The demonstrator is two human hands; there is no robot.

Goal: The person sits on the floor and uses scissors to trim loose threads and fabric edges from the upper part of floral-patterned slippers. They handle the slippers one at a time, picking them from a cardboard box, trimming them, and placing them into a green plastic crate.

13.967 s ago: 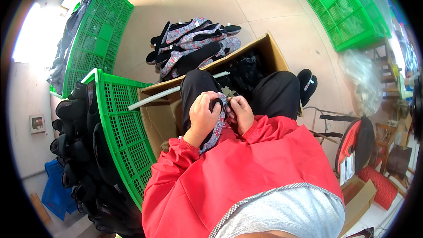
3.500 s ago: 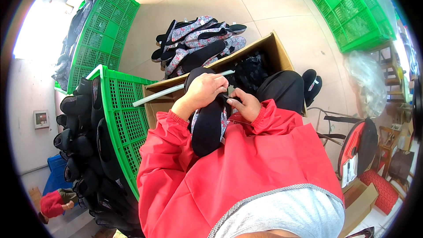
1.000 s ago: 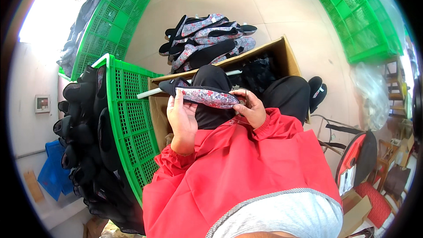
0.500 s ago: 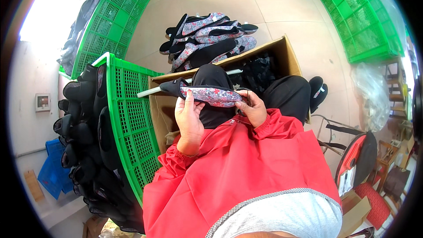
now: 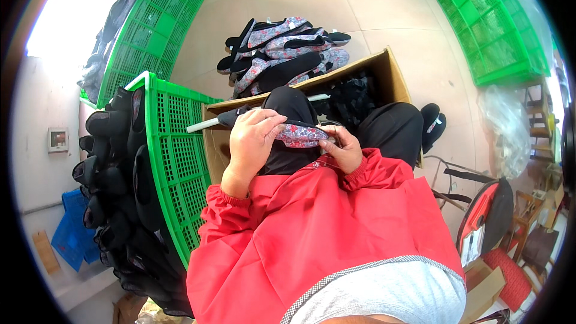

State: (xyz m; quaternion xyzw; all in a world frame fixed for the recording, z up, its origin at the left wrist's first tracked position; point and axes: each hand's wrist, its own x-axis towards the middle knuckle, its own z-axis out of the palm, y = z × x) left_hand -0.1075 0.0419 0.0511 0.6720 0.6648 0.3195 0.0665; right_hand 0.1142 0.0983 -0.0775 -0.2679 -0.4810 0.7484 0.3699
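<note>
Over my lap, in front of the red garment [image 5: 336, 222], a floral slipper [image 5: 300, 136] with a black toe end lies crosswise in both hands. My left hand [image 5: 253, 138] is closed on it near the black end, its fingers bent over the top edge and covering part of the print. At the other end my right hand [image 5: 342, 149] pinches the slipper between thumb and fingers. Beneath my hands stands a cardboard box [image 5: 393, 78] between my knees. Black pieces [image 5: 351, 97] lie in it, too dark to name. Across it runs a white tube [image 5: 203, 125].
A heap of floral and black slippers [image 5: 282, 54] lies on the floor beyond the box. At my left stands a green crate [image 5: 180, 144], with many black slippers [image 5: 120, 204] beside it. More green crates [image 5: 480, 24] are at the far right, near a clear plastic bag [image 5: 507, 132].
My left hand has moved up and over the slipper, from holding it below to gripping its top edge. My right hand stays at the other end.
</note>
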